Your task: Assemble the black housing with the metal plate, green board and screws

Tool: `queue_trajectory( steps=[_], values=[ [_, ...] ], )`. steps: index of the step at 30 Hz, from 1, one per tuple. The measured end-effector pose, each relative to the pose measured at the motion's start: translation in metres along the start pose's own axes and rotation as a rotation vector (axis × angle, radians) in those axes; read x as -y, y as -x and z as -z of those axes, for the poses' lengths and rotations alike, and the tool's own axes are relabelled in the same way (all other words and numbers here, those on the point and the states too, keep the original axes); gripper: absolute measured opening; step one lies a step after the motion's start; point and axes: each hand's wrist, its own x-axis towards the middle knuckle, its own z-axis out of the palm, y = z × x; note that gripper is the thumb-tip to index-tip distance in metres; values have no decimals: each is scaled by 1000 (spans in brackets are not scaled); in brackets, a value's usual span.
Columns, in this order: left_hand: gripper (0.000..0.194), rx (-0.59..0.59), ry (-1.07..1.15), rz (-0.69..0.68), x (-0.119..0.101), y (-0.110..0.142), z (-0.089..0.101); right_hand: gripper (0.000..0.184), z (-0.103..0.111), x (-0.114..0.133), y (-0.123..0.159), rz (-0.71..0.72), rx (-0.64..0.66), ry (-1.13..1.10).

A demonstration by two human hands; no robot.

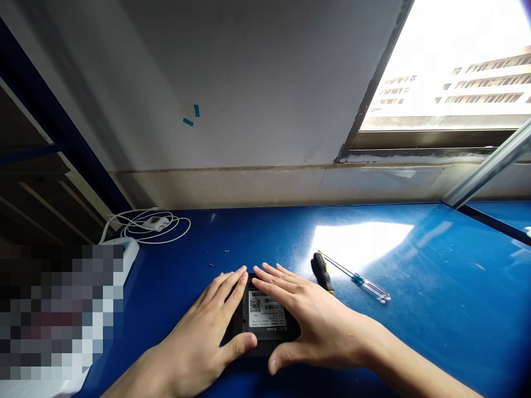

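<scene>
A small flat black device [265, 323] with a white label and QR code lies on the blue table [435, 287]. My left hand [207, 326] lies along its left side, fingers stretched out, thumb at its near edge. My right hand [307, 323] rests over its right side, fingers extended and touching the far edge, thumb at the near edge. Both hands frame the device without lifting it.
Two screwdrivers lie just right of my right hand: a black-and-yellow one [323, 272] and a clear-handled one [365, 282]. Tiny screws [211, 265] lie beyond the device. A white coiled cable [151, 224] and power strip [126, 249] sit at the far left. Wall and window stand behind.
</scene>
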Motion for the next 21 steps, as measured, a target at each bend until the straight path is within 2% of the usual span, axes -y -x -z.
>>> queue_trajectory(
  steps=[9,15,18,20,21],
  values=[
    [94,61,-24,20,2,-5,1,115,-2,-4,-2,18,14,-13],
    [92,15,-1,31,3,-4,-2,109,-8,-12,-4,93,-96,39],
    [88,-19,13,28,1,-2,-2,78,-6,-18,-5,55,-274,180],
    [87,-23,29,33,-2,-1,0,54,1,-23,-3,-64,-473,338],
    [88,-23,38,32,-4,0,1,49,5,-27,-1,-151,-570,417]
  ],
)
